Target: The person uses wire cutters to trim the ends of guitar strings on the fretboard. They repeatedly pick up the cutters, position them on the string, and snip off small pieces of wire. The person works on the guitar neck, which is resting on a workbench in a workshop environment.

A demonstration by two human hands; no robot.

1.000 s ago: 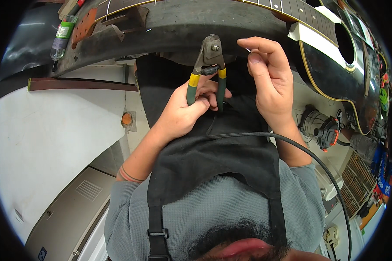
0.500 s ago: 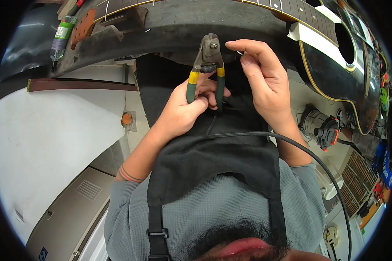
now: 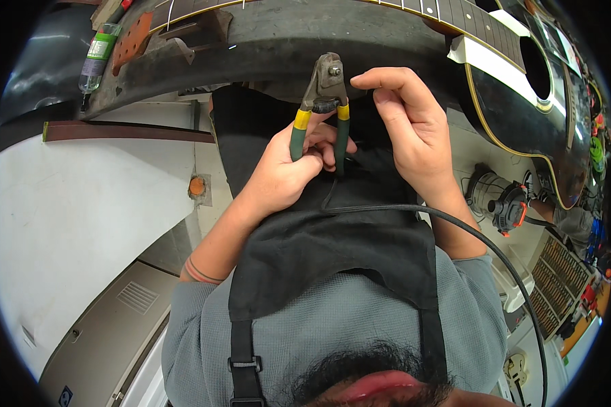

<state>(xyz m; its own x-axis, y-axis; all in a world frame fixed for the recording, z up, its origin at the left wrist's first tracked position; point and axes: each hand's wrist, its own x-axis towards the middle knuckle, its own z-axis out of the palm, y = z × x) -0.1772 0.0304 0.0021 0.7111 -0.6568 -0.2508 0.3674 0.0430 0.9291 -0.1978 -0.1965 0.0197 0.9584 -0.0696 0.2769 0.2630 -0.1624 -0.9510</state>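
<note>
My left hand (image 3: 278, 169) is closed round the green handles of a pair of cutting pliers (image 3: 330, 88). Their dark metal jaws point away from me, and yellow bands ring the handles. To the right of the jaws, my right hand (image 3: 414, 129) is raised with the index finger bent forward and the thumb tip just beneath it. Whatever lies between that thumb and the fingers is hidden. On the dark bench edge lies a small bright sliver (image 3: 232, 47). The fretted guitar neck (image 3: 478, 30) crosses the far right of the bench.
The black guitar body (image 3: 502, 112), partly covered in white tape, stands at the right. A clear bottle (image 3: 96, 57) with a green label is at the far left. A black cable (image 3: 448, 217) curves over my apron to the lower right. A vacuum-like machine (image 3: 509, 207) is on the floor.
The thin shiny piece that showed at my right thumb is out of sight. My right hand has shifted slightly; the left hand and pliers are nearly unmoved.
</note>
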